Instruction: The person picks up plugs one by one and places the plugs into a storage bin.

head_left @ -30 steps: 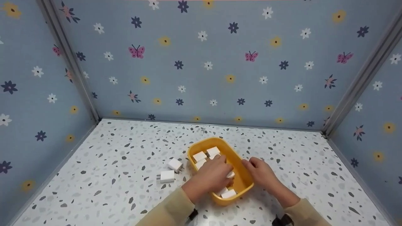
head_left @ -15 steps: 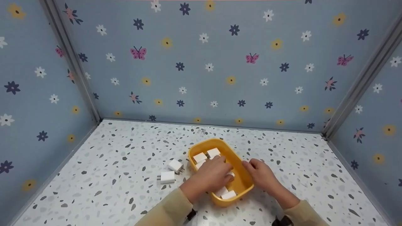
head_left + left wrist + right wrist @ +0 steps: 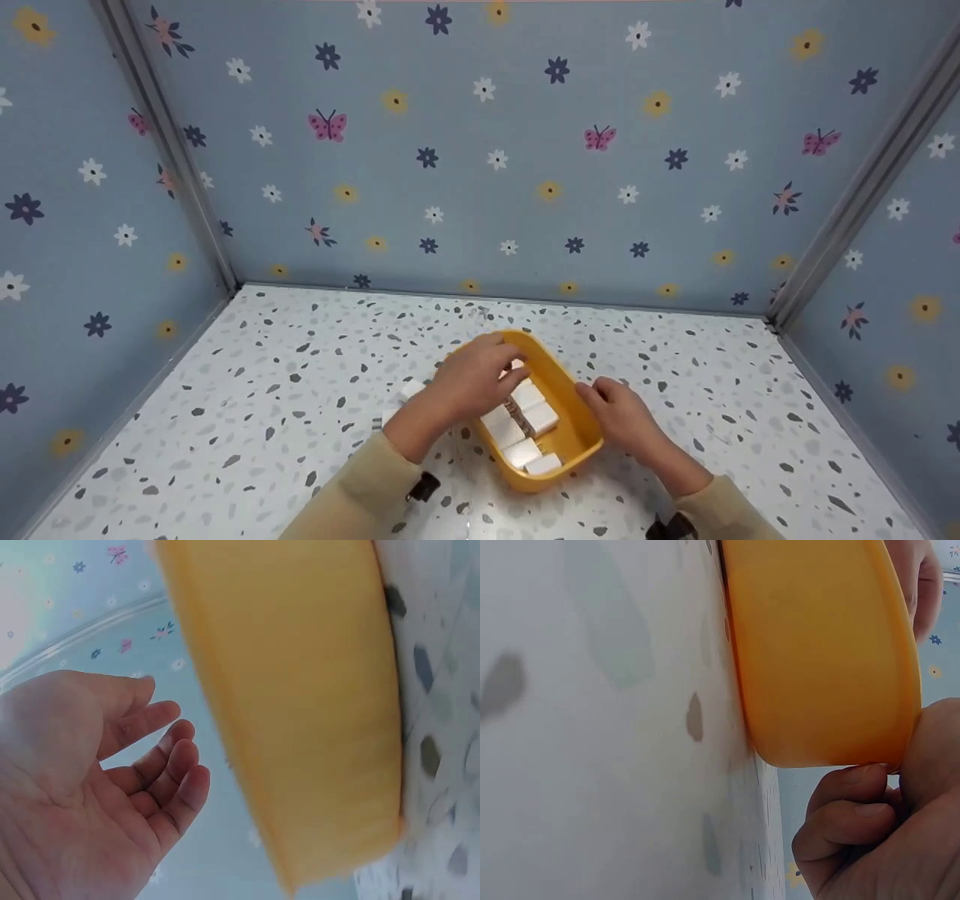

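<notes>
A yellow plastic tub [image 3: 566, 390] stands on the speckled tabletop. Inside it lie several white wall chargers [image 3: 540, 418], set roughly in two rows. Over the tub's far left part hovers my left hand [image 3: 474, 379], hiding some of the contents. The left wrist view shows that palm [image 3: 105, 772] bare, with loosely bent fingers and nothing held. My right hand [image 3: 619, 412] pinches the tub's right rim between thumb and curled fingers, which the right wrist view shows close up at the tub's wall [image 3: 825, 660].
Outside the tub, on its left, a white charger [image 3: 412, 389] lies partly behind my left forearm, with another charger [image 3: 389, 418] beside it. Flower-patterned panels [image 3: 450, 172] enclose the table at the back and both sides.
My left hand has moved from the tub's middle toward its far left rim, uncovering the chargers in the middle. The right hand stays at the rim.
</notes>
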Motion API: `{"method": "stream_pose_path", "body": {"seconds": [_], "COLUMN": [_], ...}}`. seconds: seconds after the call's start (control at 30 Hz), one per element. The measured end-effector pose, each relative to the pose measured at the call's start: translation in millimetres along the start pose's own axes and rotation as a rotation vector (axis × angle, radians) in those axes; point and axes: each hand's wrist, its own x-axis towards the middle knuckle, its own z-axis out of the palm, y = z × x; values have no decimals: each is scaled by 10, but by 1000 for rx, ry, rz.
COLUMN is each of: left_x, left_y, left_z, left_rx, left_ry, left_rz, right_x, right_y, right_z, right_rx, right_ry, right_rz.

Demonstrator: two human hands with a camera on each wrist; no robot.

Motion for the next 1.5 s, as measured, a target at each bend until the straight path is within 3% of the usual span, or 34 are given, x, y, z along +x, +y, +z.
{"method": "stream_pose_path", "body": {"seconds": [0.27,0.47,0.7,0.97,1.5], "left_x": [-182,-333,-510,-585,-565], "left_y": [-295,-546,-788,-944,-983], "left_z": [-434,-551,-563,-531,-264], "left_rx": [-60,-23,31,66,138], "left_ry": [82,81,22,-14,-134], "left_rz": [-119,-202,-307,-359,-453], "right_x": [24,36,22,12,-3], "right_y": [-8,-18,-10,-5,2], "right_z": [-28,-31,0,-5,9], "right_rx": [-15,0,5,13,-2], "right_ry": [15,9,-3,-7,4], "right_rz": [2,4,15,20,17]}}
